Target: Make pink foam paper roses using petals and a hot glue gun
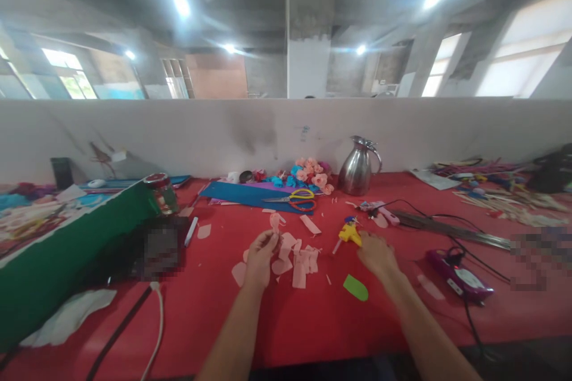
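My left hand (260, 256) is pinched shut on a small pink paper piece (274, 221), held upright above a scatter of pink paper petals (298, 257) on the red table (308, 321). My right hand (376, 252) is closed around the handle of a yellow glue gun (348, 233) that lies on the table, nozzle pointing left. A green paper leaf (356, 287) lies between my forearms.
Scissors (297, 199) rest on blue paper (250, 194) beyond the petals. Finished paper roses (308, 174) and a steel jug (357, 165) stand by the white partition. A green roll (67, 244), a jar (161, 191), cables and a purple device (460, 277) flank the work area.
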`<state>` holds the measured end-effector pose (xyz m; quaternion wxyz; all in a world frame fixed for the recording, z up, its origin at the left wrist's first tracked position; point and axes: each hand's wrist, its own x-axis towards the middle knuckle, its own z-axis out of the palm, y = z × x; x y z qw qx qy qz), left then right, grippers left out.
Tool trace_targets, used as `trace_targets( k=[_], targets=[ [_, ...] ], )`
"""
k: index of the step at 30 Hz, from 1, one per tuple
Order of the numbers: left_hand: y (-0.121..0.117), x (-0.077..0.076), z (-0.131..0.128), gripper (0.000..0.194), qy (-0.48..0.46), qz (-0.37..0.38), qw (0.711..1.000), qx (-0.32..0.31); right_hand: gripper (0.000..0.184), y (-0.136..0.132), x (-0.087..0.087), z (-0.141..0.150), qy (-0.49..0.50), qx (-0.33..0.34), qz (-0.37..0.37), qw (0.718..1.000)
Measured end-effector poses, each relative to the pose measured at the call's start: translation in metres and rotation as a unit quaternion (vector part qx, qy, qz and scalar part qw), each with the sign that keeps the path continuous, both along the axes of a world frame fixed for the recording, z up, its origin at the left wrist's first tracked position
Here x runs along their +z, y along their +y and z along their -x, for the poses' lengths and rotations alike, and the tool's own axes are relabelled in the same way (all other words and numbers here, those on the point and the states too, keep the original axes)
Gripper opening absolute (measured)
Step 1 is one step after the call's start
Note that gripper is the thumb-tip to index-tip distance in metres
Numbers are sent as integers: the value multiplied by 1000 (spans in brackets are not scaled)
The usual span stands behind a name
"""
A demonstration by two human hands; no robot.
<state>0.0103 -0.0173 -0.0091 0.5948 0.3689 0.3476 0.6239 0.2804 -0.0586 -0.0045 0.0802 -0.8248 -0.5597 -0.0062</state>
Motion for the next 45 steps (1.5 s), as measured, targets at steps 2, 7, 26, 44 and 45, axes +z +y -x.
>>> trace_targets(
  k=[2,7,26,44,45],
  targets=[
    [0,1,2,25,-2,2,1000,16,37,4,-7,-1,-3,20,-10,1000],
    [0,2,3,29,23,13,997,70,41,8,0,-1,112,3,-85,990],
    [-6,10,-1,24,78,14,996,42,48,-21,29,96,608,264,-115,740],
    [-4,7,0,25,96,0,995,27,40,-20,28,108,597,263,-105,750],
    [-5,7,0,25,95,2,995,26,40,-20,28,108,596,265,-104,751]
  ],
)
